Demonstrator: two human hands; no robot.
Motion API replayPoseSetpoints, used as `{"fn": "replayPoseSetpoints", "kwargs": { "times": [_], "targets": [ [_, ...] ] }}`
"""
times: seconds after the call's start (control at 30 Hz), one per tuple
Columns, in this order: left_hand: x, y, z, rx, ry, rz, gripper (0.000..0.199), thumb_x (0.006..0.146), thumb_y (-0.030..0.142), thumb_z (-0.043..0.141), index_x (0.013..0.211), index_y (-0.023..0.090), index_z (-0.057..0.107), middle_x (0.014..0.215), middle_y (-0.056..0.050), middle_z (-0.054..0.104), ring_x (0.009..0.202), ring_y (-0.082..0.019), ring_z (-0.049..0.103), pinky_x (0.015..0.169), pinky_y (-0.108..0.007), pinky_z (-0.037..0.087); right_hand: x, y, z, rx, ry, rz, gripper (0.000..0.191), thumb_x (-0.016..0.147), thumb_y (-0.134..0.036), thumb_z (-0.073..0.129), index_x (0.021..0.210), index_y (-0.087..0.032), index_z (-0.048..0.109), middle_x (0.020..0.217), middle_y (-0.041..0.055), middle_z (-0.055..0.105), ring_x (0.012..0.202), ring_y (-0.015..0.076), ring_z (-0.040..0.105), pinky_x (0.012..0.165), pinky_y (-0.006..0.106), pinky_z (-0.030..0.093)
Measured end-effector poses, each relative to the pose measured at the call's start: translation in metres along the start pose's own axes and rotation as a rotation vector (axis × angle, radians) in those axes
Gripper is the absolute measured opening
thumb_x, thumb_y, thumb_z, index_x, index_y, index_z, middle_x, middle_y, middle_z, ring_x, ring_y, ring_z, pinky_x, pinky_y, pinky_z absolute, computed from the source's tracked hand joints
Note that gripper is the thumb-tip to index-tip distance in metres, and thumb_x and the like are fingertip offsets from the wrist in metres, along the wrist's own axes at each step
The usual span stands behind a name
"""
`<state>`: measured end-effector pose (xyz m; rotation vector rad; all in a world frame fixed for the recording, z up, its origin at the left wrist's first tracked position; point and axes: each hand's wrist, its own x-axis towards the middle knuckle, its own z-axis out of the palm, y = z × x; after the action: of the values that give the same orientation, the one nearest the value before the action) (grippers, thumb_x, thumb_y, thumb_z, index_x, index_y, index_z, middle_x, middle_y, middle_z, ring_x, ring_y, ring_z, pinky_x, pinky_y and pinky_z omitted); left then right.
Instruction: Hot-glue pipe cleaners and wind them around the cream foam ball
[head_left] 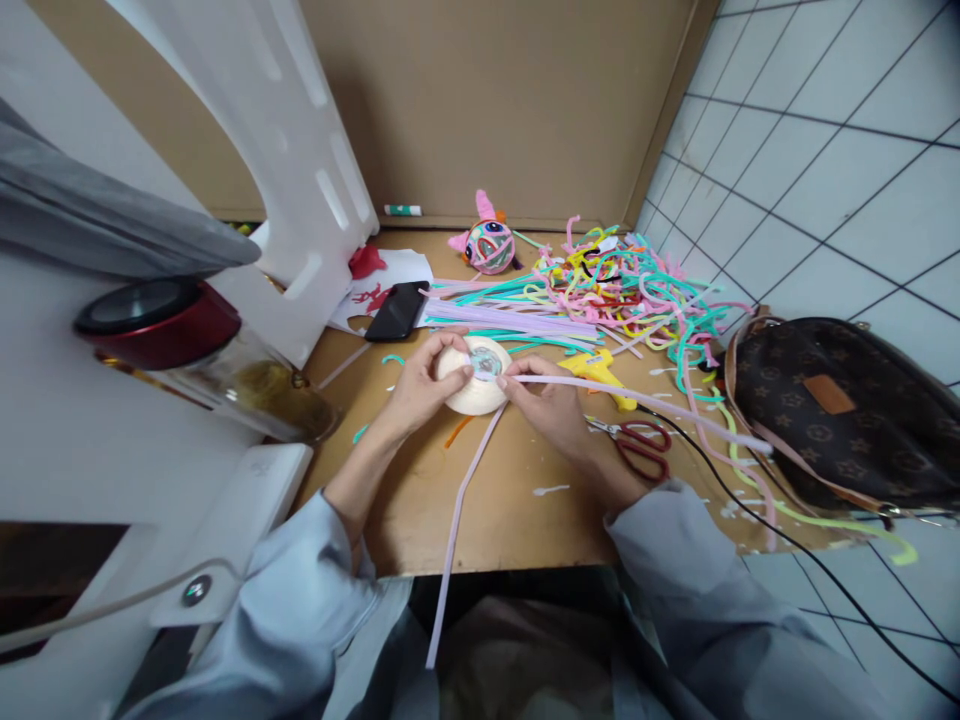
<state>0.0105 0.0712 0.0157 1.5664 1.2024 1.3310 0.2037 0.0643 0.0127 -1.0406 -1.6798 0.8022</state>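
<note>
My left hand (424, 378) grips the left side of a cream-white ring that looks like a roll of tape (478, 401), its thumb over the rim. In the ring's centre sits a small grey-teal coil (488, 359), its details too small to make out. With closed fingertips at the ring's right edge, my right hand (551, 408) pinches a lilac pipe cleaner (637, 388), which stretches off to the right. Another lilac strand (456, 520) hangs from beneath the ring past the table's front edge. Whether the two strands are one piece is hidden.
Beyond my hands lie lilac and teal pipe cleaners (517, 318) and a tangled heap (622, 280). A yellow glue gun (600, 370), red-handled scissors (645, 445) and a brown bag (840, 410) are right. A phone (397, 311), glass bottle (274, 395) and decorated ball (489, 246) stand around.
</note>
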Motion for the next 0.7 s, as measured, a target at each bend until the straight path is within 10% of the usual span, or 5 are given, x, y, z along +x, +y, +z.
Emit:
{"fn": "replayPoseSetpoints", "kwargs": {
  "times": [0.7],
  "targets": [
    [-0.0006, -0.0016, 0.0008, 0.02, -0.032, 0.025, 0.031, 0.071, 0.038, 0.068, 0.093, 0.02, 0.055, 0.134, -0.012, 0.063, 0.116, -0.027, 0.063, 0.098, -0.039, 0.051, -0.0017, 0.0069, 0.0025, 0.029, -0.048, -0.011, 0.014, 0.082, -0.033, 0.064, 0.074, -0.022, 0.066, 0.076, -0.0006, 0.067, 0.069, 0.0149, 0.058, 0.065, 0.028, 0.044]
  ]
}}
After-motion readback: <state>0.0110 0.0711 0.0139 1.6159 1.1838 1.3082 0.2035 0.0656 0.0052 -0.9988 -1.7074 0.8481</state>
